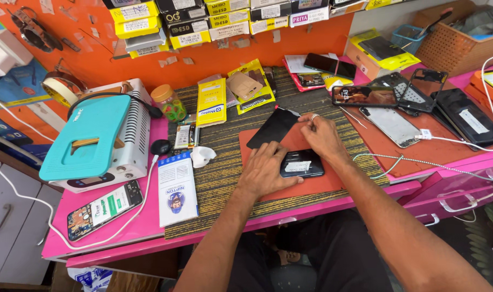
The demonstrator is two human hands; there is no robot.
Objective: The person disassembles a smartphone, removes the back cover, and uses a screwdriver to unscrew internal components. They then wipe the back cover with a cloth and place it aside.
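At a cluttered pink tabletop (pixel 122 230), the left hand (pixel 265 170) presses flat on a dark phone (pixel 302 163) on the red mat (pixel 311 186), while right hand (pixel 323 135) fingers pinch a black film's (pixel 273 127) edge; peeling it likely needs a slow, steady pull

Bright, even, daylight-like, strongest from upper right, where the pink bench (pixel 106 216) and white cable (pixel 490 86) wash out a little. Soft, short shadows only, under the hands and beside the teal machine (pixel 89 138). Faint glare on black phone glass (pixel 364 95) and on glossy yellow packets (pixel 211 101). Sharp mid-frame; slightly softer toward corners. Wide-angle bending at edges, the orange wall (pixel 214 54) bowed. Dark below the bench edge.
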